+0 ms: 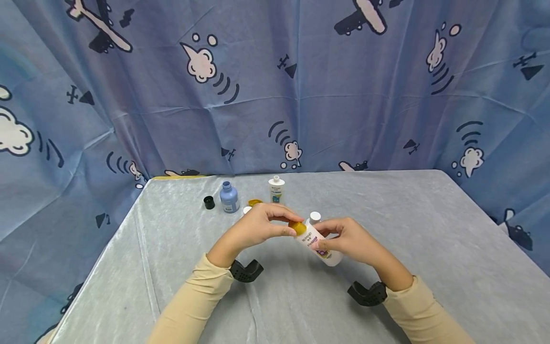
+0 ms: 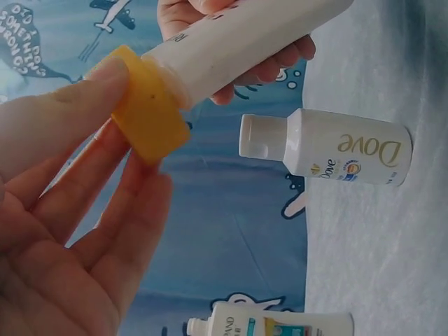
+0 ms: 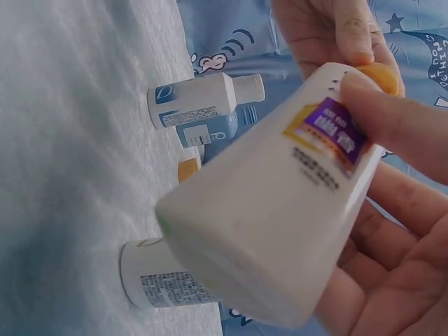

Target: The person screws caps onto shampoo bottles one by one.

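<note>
Your left hand (image 1: 261, 223) pinches a yellow plastic cap (image 1: 298, 228) between thumb and fingers, at the neck of a white plastic bottle with a purple-and-yellow label (image 1: 333, 258). Your right hand (image 1: 351, 239) grips that bottle round its body, holding it tilted above the pale grey cloth-covered surface (image 1: 429, 229), cap end up and toward your left. Just behind it stands a white Dove bottle with a white cap (image 2: 350, 148). Farther back, a slim white bottle with a bare neck (image 1: 276, 187) stands upright. Left of that, a second yellow cap (image 1: 255, 202) lies partly hidden by your left hand, near a white-capped bottle with a blue label (image 3: 196, 101). Beyond your left hand, an uncapped blue bottle (image 1: 229, 198) stands upright, a black cap (image 1: 209, 202) just beside it.
</note>
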Action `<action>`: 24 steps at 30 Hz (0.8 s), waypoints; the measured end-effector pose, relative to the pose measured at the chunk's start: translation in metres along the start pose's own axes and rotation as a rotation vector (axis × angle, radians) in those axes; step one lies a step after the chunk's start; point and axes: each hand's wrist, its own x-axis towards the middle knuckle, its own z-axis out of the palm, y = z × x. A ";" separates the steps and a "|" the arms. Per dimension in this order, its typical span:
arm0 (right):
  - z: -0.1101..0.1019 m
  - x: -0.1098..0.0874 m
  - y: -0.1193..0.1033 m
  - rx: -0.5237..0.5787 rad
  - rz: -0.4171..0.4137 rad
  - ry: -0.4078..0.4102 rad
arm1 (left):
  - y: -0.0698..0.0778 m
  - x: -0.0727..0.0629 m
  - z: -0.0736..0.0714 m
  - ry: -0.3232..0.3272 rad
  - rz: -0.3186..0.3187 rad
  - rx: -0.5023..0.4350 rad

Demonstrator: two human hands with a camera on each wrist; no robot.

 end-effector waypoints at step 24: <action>-0.001 0.001 0.004 -0.008 0.013 0.032 | 0.000 0.004 0.008 0.216 -0.274 -0.041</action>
